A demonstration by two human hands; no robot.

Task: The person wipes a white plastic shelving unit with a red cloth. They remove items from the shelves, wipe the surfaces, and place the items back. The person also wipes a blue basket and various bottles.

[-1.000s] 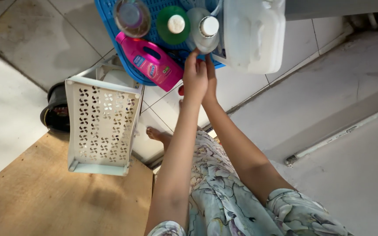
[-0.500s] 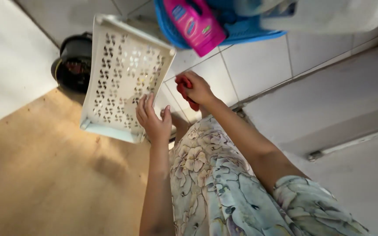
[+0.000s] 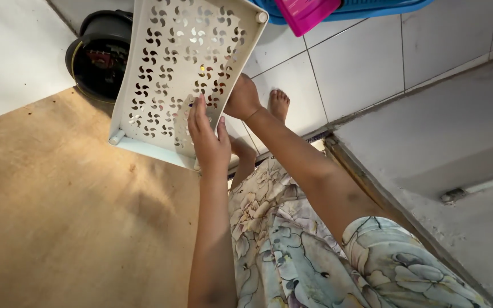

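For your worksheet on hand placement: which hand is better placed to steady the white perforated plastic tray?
Left: the left hand lies flat on the white perforated plastic tray; the right hand is at its edge.

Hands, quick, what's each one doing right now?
Left hand: open, fingers flat on the white perforated shelf tray.
Right hand: at the tray's edge, partly hidden; grip cannot be told.

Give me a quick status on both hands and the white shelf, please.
Left hand flat on white perforated shelf, fingers open. Right hand at its right edge, grip hidden. Black round container behind the shelf; pink bottle above.
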